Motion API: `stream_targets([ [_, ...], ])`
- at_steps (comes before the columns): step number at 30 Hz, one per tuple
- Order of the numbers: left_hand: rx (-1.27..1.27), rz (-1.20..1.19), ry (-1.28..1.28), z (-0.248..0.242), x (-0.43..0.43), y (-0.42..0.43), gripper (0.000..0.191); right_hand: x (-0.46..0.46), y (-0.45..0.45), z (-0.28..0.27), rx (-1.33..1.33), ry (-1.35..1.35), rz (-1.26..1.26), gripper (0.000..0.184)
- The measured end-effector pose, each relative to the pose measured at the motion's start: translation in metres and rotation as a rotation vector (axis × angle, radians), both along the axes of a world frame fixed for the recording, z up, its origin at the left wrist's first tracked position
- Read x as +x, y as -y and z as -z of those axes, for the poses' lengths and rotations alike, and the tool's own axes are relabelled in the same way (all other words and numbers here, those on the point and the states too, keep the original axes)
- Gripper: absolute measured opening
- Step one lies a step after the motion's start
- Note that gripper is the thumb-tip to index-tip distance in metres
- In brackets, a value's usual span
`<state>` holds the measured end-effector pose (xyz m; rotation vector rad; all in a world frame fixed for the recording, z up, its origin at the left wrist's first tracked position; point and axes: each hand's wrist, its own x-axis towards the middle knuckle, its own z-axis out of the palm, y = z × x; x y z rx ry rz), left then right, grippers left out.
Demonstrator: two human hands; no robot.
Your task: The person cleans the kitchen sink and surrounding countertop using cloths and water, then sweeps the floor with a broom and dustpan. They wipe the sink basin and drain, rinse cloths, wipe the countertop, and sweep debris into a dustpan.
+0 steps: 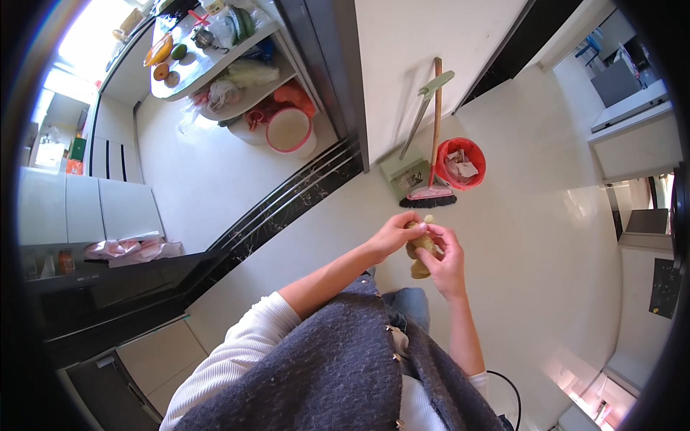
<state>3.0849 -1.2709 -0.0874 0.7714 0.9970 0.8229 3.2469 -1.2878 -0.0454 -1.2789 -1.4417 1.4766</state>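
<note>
Both hands meet in front of my body, above the pale floor. My left hand [398, 234] pinches the upper part of a small yellowish-green object [423, 243], perhaps a soft toy or a knitted piece; its exact kind is unclear. On the other side my right hand [443, 257] grips the same object between thumb and fingers. A pale tip sticks up past the fingertips, and a rounded lower part hangs below them. Beyond the hands a broom [431, 195] with black bristles leans upright beside a green dustpan [399, 175] with a long handle.
A red-lined waste bin [466, 171] holding paper scraps stands right of the broom. A white wall [415, 32] rises behind. At left, metal door tracks [285, 202] cross the floor; beyond them are a shelf unit [215, 73] with fruit and bags, and a white bucket [289, 130].
</note>
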Motion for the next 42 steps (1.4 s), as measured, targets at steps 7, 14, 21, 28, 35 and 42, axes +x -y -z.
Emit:
stream_targets([
  [7, -0.162, -0.394, -0.028, 0.014, -0.016, -0.026, 0.014, -0.017, -0.052, 0.010, -0.288, -0.282, -0.166, 0.047],
  [14, 0.213, -0.525, -0.583, 0.004, -0.025, -0.143, 0.030, 0.055, -0.202, 0.066, -0.593, -0.316, -0.007, 0.033],
  [21, 0.235, -0.338, -1.116, -0.044, -0.018, -0.237, 0.050, 0.062, -0.336, 0.158, -0.804, -0.407, 0.097, 0.046],
  [28, 0.140, -0.060, -1.152, -0.058, -0.013, -0.278, 0.032, -0.017, -0.403, 0.184, -1.051, -0.438, 0.030, 0.051],
  [35, 0.076, 0.010, -1.110, -0.065, -0.016, -0.308, 0.033, -0.042, -0.417, 0.186, -1.186, -0.402, 0.296, 0.054],
  [42, 0.255, 0.488, -0.895, -0.021, -0.004, -0.312, 0.056, 0.053, -0.333, 0.172, -1.045, -0.773, 0.337, 0.029],
])
